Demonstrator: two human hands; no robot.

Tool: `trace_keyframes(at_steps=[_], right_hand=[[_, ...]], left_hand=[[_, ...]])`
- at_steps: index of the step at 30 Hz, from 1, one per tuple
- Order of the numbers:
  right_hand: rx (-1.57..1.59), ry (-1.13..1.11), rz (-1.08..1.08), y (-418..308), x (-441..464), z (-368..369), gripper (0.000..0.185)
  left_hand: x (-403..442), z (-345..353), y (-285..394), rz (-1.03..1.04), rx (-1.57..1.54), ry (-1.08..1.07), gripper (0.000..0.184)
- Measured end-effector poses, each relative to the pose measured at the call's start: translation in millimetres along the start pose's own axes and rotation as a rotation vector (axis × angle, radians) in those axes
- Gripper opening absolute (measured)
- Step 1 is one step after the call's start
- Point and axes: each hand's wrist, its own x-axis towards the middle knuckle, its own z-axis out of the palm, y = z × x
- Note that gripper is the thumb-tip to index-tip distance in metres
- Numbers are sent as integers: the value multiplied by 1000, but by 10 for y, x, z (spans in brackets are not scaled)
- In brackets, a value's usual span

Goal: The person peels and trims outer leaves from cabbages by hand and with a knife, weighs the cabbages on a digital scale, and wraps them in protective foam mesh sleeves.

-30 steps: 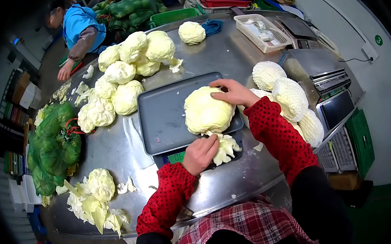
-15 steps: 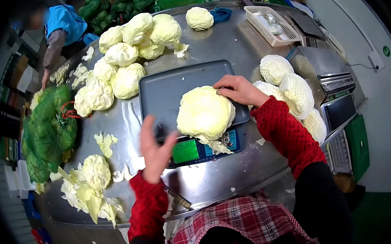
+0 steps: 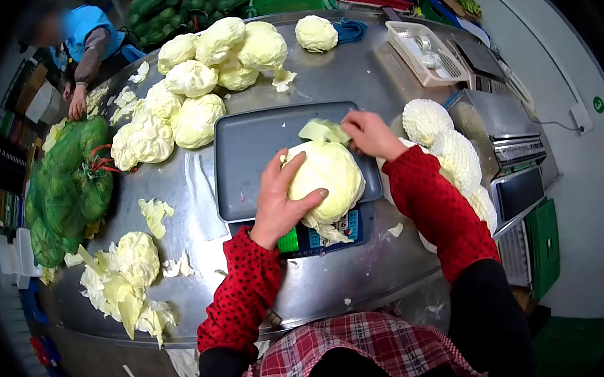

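A pale cabbage [image 3: 331,179] rests on the grey tray [image 3: 240,140] of a digital scale [image 3: 321,240]. My left hand [image 3: 278,199] lies against the cabbage's left side, thumb and fingers spread over it. At its upper right, my right hand [image 3: 371,136] pinches a cabbage leaf [image 3: 322,131] that is lifting off the head. A loose leaf hangs from the cabbage's lower edge over the scale's keys. Part of the green display is hidden by my left hand and the cabbage.
Peeled cabbages [image 3: 192,79] are piled at the back left. A green net bag [image 3: 69,191] stands by the left edge, near a co-worker's hand [image 3: 77,102]. Foam-netted cabbages [image 3: 457,160] sit on the right, below a white basket [image 3: 428,54]. Torn leaves [image 3: 128,297] lie front left.
My left hand has moved right onto the cabbage from beside the scale. My right hand has pulled a leaf up from the top of the head. The co-worker's hands have shifted.
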Motion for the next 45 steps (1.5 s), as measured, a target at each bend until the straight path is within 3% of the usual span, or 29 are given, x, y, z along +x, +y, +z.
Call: trace_keyframes(at_steps=[1,2,4,5,7,8,9,10,12,14,15,17,19,20,22,23,24,26,30,31,34,36,37,40,42,43,45], right_hand=[[-7,3,-201,-74,-30,60,23],[-15,-13,-199,-145,-18,64,23],[170,52,147,-354,65,-8,22],[-130,176,-9,-173,298,40,20],[66,164,-311,-743,272,177,19],[128,43,-468,-1088,211,288,21],[181,-125,-739,-1462,98,301,21],[390,-296,-734,-1645,-7,341,28],[379,-156,-550,-1529,-42,220,33],[-25,263,-418,-838,-51,198,60],[-57,320,-323,-435,-187,223,70],[107,202,53,-295,-734,296,83],[98,265,-23,-194,-966,498,83],[172,301,-24,-255,-1041,548,84],[756,291,-20,-678,-1181,430,88],[732,325,-97,-795,-1220,386,92],[522,347,-204,-879,-1270,376,92],[424,277,-201,-1106,-1390,477,95],[806,45,-178,-1363,-1509,716,83],[812,32,-178,-1399,-1518,737,83],[776,-84,-183,-1457,-1494,821,58],[818,-146,-170,-1466,-1473,940,52],[826,-161,-174,-1508,-1494,992,52],[848,-82,-255,-1657,-1536,1065,46],[659,58,-276,-1723,-1529,1089,37],[517,184,-438,-1773,-1537,1092,29],[380,262,-568,-1750,-1517,1160,27]], left_hand=[[55,-35,-2,22,111,-35,82],[113,-53,27,9,102,-28,82],[213,-101,98,-16,-29,-36,88],[207,-77,106,-26,59,-26,88],[183,53,47,-109,59,1,88],[172,94,35,-217,49,38,89],[229,46,71,-272,-161,-8,91],[224,8,112,-339,-236,-7,93],[195,-79,86,-434,-115,-28,96],[158,-88,51,-451,-164,1,99],[150,-8,-106,-480,-261,82,99],[154,136,-251,-528,-389,175,98],[208,122,-64,-542,-564,175,91],[190,96,61,-597,-686,165,78],[79,82,81,-605,-1113,133,60],[8,110,-1,-558,-1398,56,45],[-44,85,163,-485,-1504,98,43],[-144,51,400,-408,-1528,284,45],[-350,-113,381,-317,-1482,450,49],[-407,-171,385,-318,-1475,464,49],[-584,-438,468,-283,-1601,475,57],[-633,-435,405,-284,-1549,718,59],[-687,-461,380,-251,-1529,695,59],[-815,-559,412,-211,-1467,591,58],[-871,-525,345,-235,-1473,640,58],[-908,-506,313,-240,-1533,673,58],[-965,-476,252,-238,-1602,683,60]])
